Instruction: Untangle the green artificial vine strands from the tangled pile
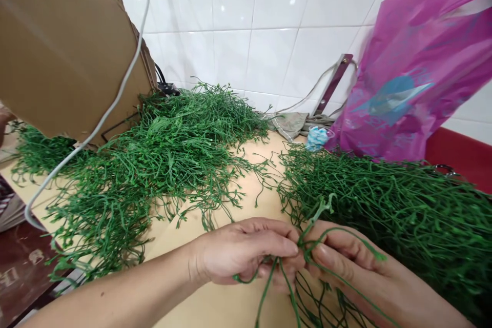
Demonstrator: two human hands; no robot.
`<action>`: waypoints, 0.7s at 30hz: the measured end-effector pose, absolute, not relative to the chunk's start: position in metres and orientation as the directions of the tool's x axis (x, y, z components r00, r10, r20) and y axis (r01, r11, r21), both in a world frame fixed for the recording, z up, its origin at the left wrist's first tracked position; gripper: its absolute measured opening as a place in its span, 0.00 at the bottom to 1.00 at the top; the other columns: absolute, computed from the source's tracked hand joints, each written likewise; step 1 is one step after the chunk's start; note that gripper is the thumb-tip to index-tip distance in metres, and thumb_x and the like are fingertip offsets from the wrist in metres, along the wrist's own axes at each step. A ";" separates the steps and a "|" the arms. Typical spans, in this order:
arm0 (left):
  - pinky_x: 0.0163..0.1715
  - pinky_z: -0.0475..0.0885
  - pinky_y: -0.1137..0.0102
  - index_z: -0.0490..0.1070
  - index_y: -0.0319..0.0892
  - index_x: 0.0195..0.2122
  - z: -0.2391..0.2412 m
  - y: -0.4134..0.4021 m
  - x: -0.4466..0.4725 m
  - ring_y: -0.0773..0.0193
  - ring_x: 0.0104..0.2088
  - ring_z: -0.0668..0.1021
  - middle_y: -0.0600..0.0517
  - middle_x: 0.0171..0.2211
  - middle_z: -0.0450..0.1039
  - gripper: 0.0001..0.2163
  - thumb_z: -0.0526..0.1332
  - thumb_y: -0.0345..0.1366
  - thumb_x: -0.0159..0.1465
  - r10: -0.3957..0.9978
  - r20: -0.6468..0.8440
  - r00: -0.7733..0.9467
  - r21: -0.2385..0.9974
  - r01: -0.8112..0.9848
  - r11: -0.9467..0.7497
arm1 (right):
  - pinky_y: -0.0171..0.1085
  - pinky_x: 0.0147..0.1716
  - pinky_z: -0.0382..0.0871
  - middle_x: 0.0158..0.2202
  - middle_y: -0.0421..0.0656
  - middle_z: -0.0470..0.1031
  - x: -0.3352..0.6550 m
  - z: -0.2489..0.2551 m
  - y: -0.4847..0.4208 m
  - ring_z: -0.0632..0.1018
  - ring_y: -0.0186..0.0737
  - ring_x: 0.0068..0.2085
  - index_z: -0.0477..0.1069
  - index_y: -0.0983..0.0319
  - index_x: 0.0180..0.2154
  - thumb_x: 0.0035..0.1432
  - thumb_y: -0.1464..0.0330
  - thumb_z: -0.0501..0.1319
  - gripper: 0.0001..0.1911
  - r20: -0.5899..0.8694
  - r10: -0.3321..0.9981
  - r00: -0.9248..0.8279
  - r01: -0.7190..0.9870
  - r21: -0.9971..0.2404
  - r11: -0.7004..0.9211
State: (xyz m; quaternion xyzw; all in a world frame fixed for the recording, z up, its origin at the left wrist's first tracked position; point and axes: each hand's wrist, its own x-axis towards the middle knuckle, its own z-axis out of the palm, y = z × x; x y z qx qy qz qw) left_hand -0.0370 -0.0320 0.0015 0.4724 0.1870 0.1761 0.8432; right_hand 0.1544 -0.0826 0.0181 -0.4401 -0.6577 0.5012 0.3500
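Note:
My left hand (246, 253) and my right hand (346, 261) meet at the table's near edge, fingers pinched together on a thin green plastic sprig (307, 246). Its stems stick up between the fingertips and trail down below both hands. A large heap of the same green sprigs (161, 159) spreads over the left and middle of the pale table (265, 179). A second heap of green sprigs (392, 205) lies just right of my right hand.
A tilted cardboard box (65, 51) hangs over the left heap, with a white cable (107, 107) crossing it. A pink plastic bag (415, 77) stands at the back right against the white tiled wall (269, 10). A small blue-white wad (317, 137) lies beside the bag.

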 end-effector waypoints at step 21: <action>0.22 0.63 0.75 0.67 0.40 0.27 -0.007 -0.031 -0.037 0.73 0.20 0.67 0.56 0.23 0.66 0.22 0.66 0.56 0.58 0.492 -0.051 0.869 0.907 -0.166 0.387 | 0.33 0.29 0.72 0.25 0.39 0.72 0.149 0.028 -0.088 0.74 0.37 0.28 0.69 0.56 0.27 0.67 0.55 0.53 0.19 0.048 0.933 -0.358 0.466 -0.856 0.223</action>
